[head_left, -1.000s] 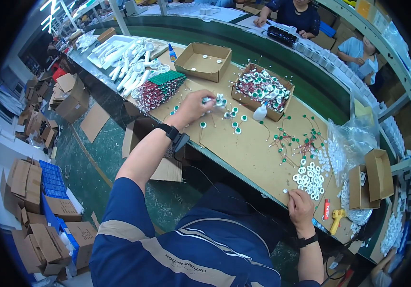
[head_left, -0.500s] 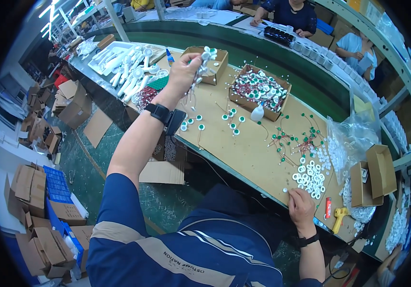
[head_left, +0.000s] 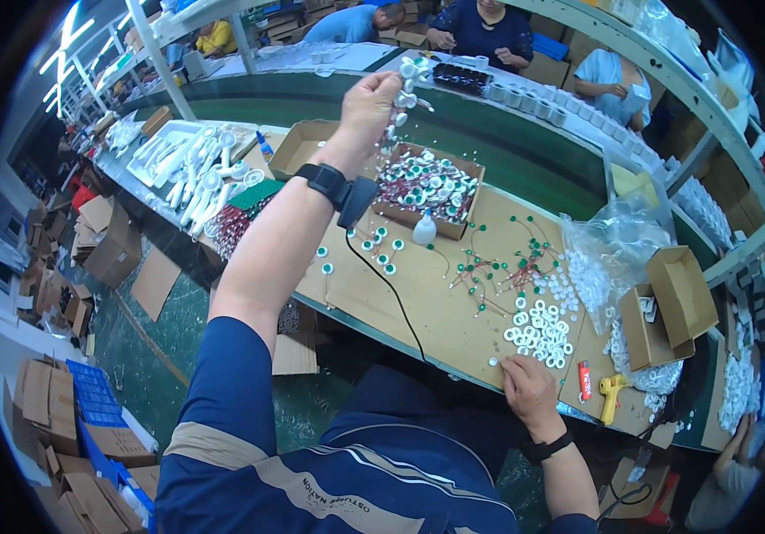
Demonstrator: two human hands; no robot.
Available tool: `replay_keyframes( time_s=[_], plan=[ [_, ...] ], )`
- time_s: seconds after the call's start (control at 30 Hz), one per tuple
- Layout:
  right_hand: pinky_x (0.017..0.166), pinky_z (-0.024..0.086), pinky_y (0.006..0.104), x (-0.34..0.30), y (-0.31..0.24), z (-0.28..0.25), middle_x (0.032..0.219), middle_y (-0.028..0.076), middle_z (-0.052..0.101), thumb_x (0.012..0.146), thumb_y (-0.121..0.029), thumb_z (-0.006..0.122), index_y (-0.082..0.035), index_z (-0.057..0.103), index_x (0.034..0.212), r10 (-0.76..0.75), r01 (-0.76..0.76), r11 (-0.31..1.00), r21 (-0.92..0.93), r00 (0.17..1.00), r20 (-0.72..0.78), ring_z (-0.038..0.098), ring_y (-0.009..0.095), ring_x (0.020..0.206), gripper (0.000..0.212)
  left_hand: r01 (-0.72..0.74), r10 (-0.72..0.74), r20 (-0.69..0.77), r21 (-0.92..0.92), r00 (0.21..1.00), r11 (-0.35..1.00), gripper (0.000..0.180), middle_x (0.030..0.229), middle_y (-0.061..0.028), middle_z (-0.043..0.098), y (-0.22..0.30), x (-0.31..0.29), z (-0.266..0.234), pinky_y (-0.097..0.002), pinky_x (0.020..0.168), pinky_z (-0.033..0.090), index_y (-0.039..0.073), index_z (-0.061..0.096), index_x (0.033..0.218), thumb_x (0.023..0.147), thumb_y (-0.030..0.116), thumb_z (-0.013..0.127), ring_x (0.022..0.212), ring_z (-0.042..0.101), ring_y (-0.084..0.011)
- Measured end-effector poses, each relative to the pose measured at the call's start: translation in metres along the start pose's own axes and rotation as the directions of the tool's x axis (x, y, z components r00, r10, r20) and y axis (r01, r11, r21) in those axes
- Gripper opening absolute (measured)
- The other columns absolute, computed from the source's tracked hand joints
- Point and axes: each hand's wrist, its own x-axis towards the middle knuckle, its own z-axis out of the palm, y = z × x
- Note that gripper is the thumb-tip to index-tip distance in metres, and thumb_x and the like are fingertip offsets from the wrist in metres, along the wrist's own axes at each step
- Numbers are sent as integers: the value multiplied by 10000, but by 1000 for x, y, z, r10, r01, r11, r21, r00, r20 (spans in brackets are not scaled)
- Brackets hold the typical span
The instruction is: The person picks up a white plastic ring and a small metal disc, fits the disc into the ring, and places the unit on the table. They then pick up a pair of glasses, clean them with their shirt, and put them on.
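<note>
My left hand [head_left: 370,111] is raised over the far side of the bench, closed on a bunch of small round white-and-green parts with wires [head_left: 406,93]. Below the bunch stands a cardboard box [head_left: 443,224] heaped with similar wired parts [head_left: 427,182]. My right hand [head_left: 530,390] rests at the bench's near edge, fingers curled together; whatever they may hold is hidden. Just off its fingertips lies a small white disc [head_left: 493,362]. Beyond that hand is a pile of white rings [head_left: 539,335], with green discs on red and dark wires [head_left: 520,262] farther back.
A white squeeze bottle [head_left: 424,230] stands against the full box. Several wired discs [head_left: 384,245] lie left of it. A yellow glue gun [head_left: 611,397], red lighter [head_left: 584,379] and open carton [head_left: 658,347] are at right. White handheld fan parts [head_left: 213,182] fill the left end.
My left hand has moved right with its bunch, from beside the full box to over it. The view has shifted too. My right hand stays by the white rings.
</note>
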Motion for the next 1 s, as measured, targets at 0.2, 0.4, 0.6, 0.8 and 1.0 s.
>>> replay_keyframes(
  time_s=[0.2, 0.4, 0.6, 0.8, 1.0],
  plan=[
    [802, 651, 442, 3, -4, -4, 1076, 110, 788, 883, 13, 827, -59, 808, 1099, -5, 5, 1000, 18, 1000, 2, 787, 344, 937, 229, -21, 2, 59, 322, 998, 947, 273, 1012, -35, 822, -67, 7, 18, -262, 695, 562, 48, 804, 1272, 1113, 267, 770, 806, 729, -98],
    [810, 654, 439, 3, 0, -1, 1073, 113, 786, 874, 24, 825, -53, 804, 1104, 9, -10, 999, 31, 1000, 20, 788, 343, 942, 243, -173, -68, 282, 742, 957, 647, 304, 1141, -121, 846, -108, -8, 7, -366, 897, 629, 52, 817, 1302, 1073, 250, 786, 987, 791, -205],
    [809, 653, 437, 7, -1, -2, 1066, 114, 783, 873, 30, 825, -48, 801, 1097, 6, -7, 999, 38, 1000, 22, 785, 341, 936, 238, -458, -102, 596, 704, 796, 543, 392, 1455, -233, 755, -126, -7, -12, -467, 1190, 547, 78, 802, 1386, 1023, 222, 762, 1347, 718, -388],
    [797, 645, 441, 5, -2, -2, 1062, 117, 779, 890, 25, 827, -45, 799, 1089, 8, -8, 999, 42, 1000, 5, 782, 343, 931, 213, -604, -161, 732, 649, 662, 464, 422, 1615, -263, 652, -111, -21, -3, -505, 1278, 492, 83, 769, 1441, 1032, 163, 708, 1473, 631, -453],
    [797, 645, 436, 0, -3, 0, 1080, 106, 769, 903, 24, 800, -40, 789, 1102, -15, 15, 1000, 15, 1000, 0, 773, 336, 934, 209, -578, 54, 585, 778, 809, 244, 447, 1655, -272, 607, -79, -51, -25, -513, 1276, 490, 95, 724, 1500, 1058, 162, 714, 1501, 600, -462]
  ],
)
